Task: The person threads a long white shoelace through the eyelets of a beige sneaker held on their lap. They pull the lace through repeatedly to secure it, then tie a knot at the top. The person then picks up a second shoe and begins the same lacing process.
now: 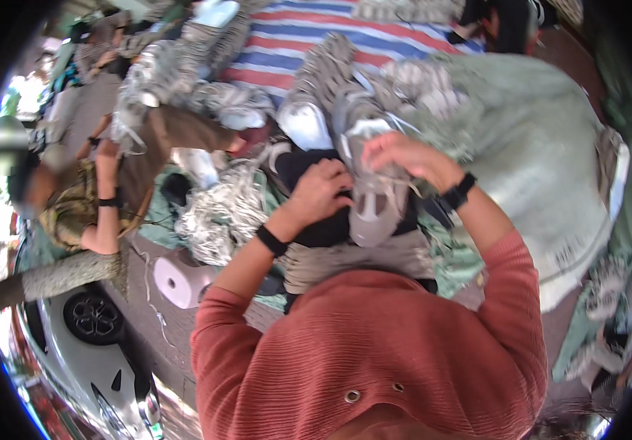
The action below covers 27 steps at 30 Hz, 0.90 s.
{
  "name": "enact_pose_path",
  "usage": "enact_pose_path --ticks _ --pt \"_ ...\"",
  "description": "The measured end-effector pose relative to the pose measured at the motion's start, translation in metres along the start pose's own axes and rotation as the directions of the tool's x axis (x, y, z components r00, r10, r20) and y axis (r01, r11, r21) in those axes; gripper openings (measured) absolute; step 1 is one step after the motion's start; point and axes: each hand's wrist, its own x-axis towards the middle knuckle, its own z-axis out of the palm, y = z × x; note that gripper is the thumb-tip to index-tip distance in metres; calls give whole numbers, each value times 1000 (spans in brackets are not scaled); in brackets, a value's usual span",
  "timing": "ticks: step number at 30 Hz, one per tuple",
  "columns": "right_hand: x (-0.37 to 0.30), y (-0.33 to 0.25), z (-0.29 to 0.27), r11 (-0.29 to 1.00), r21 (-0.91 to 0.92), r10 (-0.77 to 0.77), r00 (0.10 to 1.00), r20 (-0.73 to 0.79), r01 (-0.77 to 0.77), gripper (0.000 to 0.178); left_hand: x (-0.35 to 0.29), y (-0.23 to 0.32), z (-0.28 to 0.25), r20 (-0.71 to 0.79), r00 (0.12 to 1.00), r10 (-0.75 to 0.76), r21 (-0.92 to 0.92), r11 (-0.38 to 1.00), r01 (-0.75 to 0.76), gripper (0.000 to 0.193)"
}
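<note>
A grey sneaker (pixel 371 196) with a white sole lies across my lap, toe toward me, over a black cloth (pixel 321 224). My left hand (pixel 321 189) grips the shoe's left side at the opening. My right hand (pixel 402 156) is curled over the shoe's upper part, fingers in the laces. Both wrists carry black bands, and the sleeves are rust red. Several more grey sneakers (pixel 345 88) are piled just beyond the held shoe.
A large pale green sack (pixel 543 161) bulges at the right. A striped red, blue and white tarp (pixel 308 29) lies beyond. Another person (pixel 88 198) sits at the left handling shoes. A tangle of laces (pixel 220 213), a pink roll (pixel 180 279) and a white vehicle (pixel 96 345) lie lower left.
</note>
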Motion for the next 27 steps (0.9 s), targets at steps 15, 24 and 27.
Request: enact_pose_path --ticks 15,24,27 --pt "-274 -53 -266 841 -429 -501 175 -848 330 46 30 -39 -22 122 991 -52 -340 936 91 7" --pt "-366 7 -291 533 -10 -151 83 -985 846 16 34 -23 14 -87 996 -15 -281 960 -11 24" --pt "-208 3 -190 854 160 29 261 -965 496 25 32 -17 14 -52 998 -24 -153 988 16 22"
